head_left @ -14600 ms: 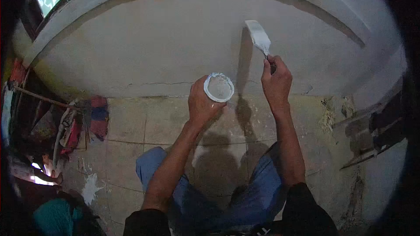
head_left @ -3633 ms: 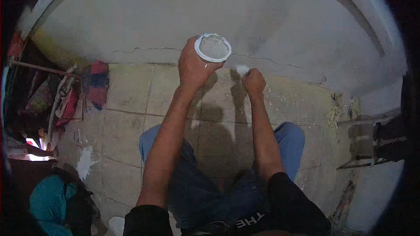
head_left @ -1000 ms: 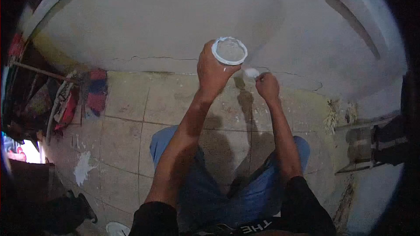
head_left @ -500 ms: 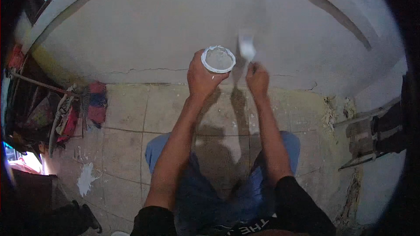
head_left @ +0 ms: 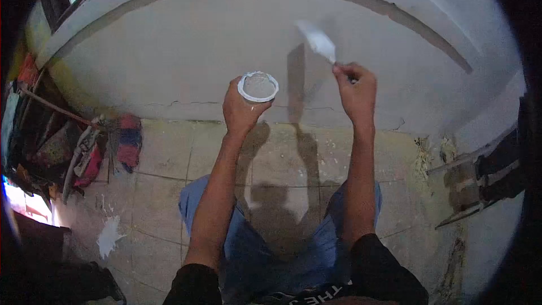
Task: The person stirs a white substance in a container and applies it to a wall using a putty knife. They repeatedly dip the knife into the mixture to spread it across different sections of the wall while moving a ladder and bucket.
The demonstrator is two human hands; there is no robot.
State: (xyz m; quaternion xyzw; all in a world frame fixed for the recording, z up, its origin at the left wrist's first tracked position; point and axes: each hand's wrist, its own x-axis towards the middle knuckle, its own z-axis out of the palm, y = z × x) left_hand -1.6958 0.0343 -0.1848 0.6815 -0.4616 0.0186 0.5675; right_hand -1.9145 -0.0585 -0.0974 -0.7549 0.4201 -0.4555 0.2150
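your two hands stand well apart before the wall [head_left: 197, 45], your left hand [head_left: 241, 110] wrapped around the side of a round tub [head_left: 258, 99] and your right hand [head_left: 357, 90] closed on the handle end of a white-headed tool [head_left: 319, 41]. the relation to mind is between tub and tool: from your right hand the tub lies across to the left, roughly level with it, while the tool's long axis slants away from you and leftward, so its flat head sits beyond the tub and to its right, with a gap between them. your right hand is the nearer one to that head. the head is blurred, so you cannot tell whether it is a brush or a scraper, nor whether it touches the wall. your left fingers and thumb are curved about the tub, its open mouth turned up towards you, its rim smeared white. both hands show above the far edge of the floor [head_left: 158, 144], and a white splash [head_left: 109, 237] marks the floor towards its near left corner.
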